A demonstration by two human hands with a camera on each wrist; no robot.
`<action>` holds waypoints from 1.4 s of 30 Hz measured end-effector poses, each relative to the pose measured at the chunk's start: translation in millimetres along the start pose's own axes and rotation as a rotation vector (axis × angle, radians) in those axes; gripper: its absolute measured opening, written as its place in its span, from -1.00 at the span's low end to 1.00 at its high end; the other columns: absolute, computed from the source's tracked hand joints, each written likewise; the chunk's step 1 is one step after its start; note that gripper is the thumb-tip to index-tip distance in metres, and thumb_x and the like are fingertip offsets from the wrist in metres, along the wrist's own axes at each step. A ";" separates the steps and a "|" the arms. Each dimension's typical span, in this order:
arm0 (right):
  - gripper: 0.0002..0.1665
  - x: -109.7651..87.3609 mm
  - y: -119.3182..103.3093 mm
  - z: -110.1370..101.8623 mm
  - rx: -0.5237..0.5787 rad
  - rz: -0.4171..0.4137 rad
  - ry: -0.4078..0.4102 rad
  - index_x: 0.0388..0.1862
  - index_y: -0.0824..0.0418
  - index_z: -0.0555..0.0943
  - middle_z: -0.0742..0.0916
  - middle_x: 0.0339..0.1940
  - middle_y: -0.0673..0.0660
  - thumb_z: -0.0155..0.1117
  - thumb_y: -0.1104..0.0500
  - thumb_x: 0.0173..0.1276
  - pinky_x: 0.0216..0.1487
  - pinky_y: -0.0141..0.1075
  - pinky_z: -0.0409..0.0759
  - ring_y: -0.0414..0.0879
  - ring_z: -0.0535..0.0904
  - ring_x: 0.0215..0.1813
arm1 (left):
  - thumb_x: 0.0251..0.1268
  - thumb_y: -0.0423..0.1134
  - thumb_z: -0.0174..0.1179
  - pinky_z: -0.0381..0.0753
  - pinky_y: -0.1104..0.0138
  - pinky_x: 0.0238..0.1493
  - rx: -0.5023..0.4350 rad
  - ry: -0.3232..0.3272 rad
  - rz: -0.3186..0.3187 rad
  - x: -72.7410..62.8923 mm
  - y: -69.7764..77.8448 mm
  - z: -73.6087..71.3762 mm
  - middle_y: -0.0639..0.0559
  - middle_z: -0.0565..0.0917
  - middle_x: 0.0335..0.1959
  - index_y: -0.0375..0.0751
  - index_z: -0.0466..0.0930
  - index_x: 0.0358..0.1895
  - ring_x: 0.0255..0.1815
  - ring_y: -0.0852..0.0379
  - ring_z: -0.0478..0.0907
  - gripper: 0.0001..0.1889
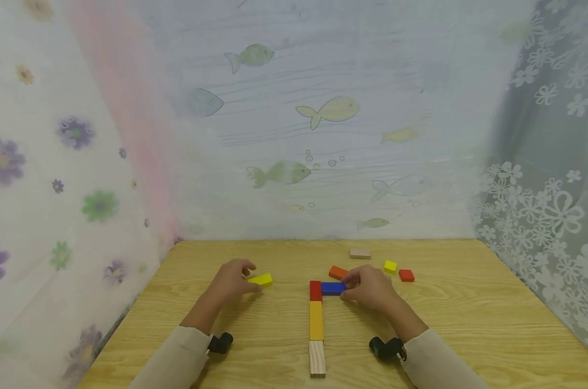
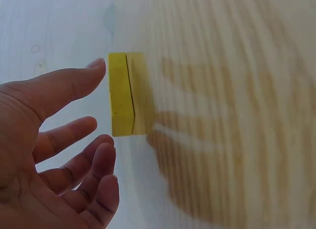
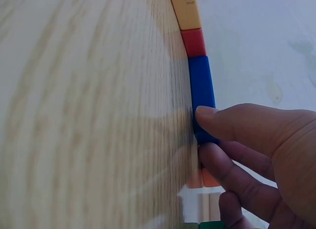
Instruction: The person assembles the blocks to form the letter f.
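On the left side of the table lies a yellow block (image 1: 261, 280), also seen in the left wrist view. My left hand (image 1: 233, 282) is beside it, thumb and fingers spread around it with a gap to the block in the left wrist view (image 2: 59, 145). My right hand (image 1: 372, 287) pinches the right end of a blue block (image 1: 332, 289), thumb on its side and a finger at its end. The blue block's left end meets a red block (image 1: 315, 290). From there a yellow-orange block (image 1: 315, 320) and a plain wood block (image 1: 316, 358) continue in a line toward me.
Behind the right hand lies an orange block (image 1: 338, 272). Farther right are a small yellow block (image 1: 390, 267) and a red block (image 1: 406, 275). A pale wood block (image 1: 360, 253) sits near the table's back edge. Patterned curtains (image 1: 294, 216) surround the table.
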State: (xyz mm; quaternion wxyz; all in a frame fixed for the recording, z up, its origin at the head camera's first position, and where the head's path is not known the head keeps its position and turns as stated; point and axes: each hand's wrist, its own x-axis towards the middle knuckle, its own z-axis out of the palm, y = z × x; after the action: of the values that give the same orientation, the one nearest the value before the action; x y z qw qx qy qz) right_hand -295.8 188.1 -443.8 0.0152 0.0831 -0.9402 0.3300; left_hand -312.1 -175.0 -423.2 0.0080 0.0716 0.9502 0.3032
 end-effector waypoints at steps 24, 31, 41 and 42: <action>-0.69 -0.3 2.1 1.0 0.003 -0.004 -0.006 -0.18 0.00 0.83 0.80 -0.31 -0.13 0.70 0.05 0.07 -0.12 -0.17 0.62 -0.23 0.67 -0.22 | 0.12 -0.28 0.56 0.71 0.20 -0.17 -0.024 -0.027 -0.025 4.8 -12.7 5.7 -0.05 0.70 -0.13 -0.25 0.78 0.02 -0.18 0.05 0.61 -0.63; -0.69 0.3 1.9 0.4 0.005 -0.007 -0.006 -0.18 0.00 0.82 0.80 -0.31 -0.14 0.70 0.05 0.07 -0.14 -0.18 0.61 -0.23 0.67 -0.22 | 0.11 -0.25 0.57 0.70 0.15 -0.09 -0.007 -0.033 -0.027 7.8 -9.1 6.0 -0.01 0.72 -0.12 -0.17 0.80 0.01 -0.13 0.06 0.63 -0.64; -0.69 0.1 1.9 0.2 0.003 -0.011 -0.003 -0.19 -0.01 0.83 0.80 -0.32 -0.14 0.70 0.05 0.06 -0.16 -0.20 0.61 -0.24 0.66 -0.23 | 0.12 -0.26 0.57 0.70 0.16 -0.10 0.000 -0.052 -0.011 6.6 8.1 6.0 -0.01 0.73 -0.12 -0.17 0.80 0.04 -0.13 0.07 0.64 -0.63; -0.69 0.1 1.8 0.2 0.003 -0.011 -0.003 -0.19 0.00 0.83 0.80 -0.32 -0.13 0.70 0.05 0.06 -0.16 -0.20 0.61 -0.24 0.66 -0.23 | 0.11 -0.26 0.57 0.71 0.17 -0.12 -0.005 -0.050 -0.007 6.7 9.4 6.3 -0.01 0.73 -0.12 -0.17 0.81 0.04 -0.13 0.07 0.64 -0.63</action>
State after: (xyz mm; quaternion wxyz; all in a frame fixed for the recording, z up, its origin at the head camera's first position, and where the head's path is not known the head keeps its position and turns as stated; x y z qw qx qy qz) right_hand -296.2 189.3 -445.0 0.0156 0.0888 -0.9392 0.3314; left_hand -317.2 -162.8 -422.7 0.0330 0.0756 0.9491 0.3039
